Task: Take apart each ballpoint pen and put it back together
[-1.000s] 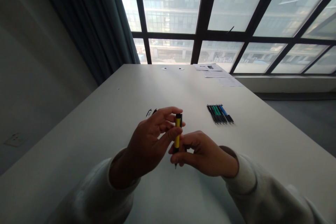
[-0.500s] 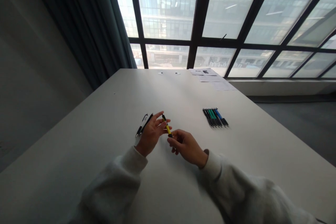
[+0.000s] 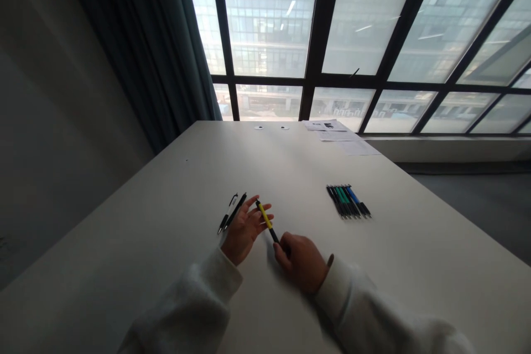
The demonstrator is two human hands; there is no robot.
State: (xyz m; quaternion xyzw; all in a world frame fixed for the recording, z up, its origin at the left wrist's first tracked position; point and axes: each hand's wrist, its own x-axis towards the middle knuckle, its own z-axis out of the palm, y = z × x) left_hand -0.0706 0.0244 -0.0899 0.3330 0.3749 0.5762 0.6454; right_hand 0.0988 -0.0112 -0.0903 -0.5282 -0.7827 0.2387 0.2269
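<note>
A yellow and black pen (image 3: 264, 214) slants in front of me with its top end pointing away. My right hand (image 3: 302, 261) is closed around the pen's black lower end, hiding the tip. Behind the pen's upper part, my left hand (image 3: 244, 232) has its fingers spread; the index fingertip is close to the top end, and whether it touches I cannot tell. Just left of that hand, a white and black pen (image 3: 228, 213) and a black pen (image 3: 235, 212) lie side by side on the white table (image 3: 178, 243).
To the right, several pens (image 3: 347, 202) in black, green and blue lie in a neat row. Papers (image 3: 332, 128) rest at the table's far right edge, near two small white pieces (image 3: 258, 128). Windows stand beyond, with a dark curtain (image 3: 136, 38) on the left.
My right hand has drawn down toward me along with the pen. My left fingers have opened away from it. The view has tilted up slightly.
</note>
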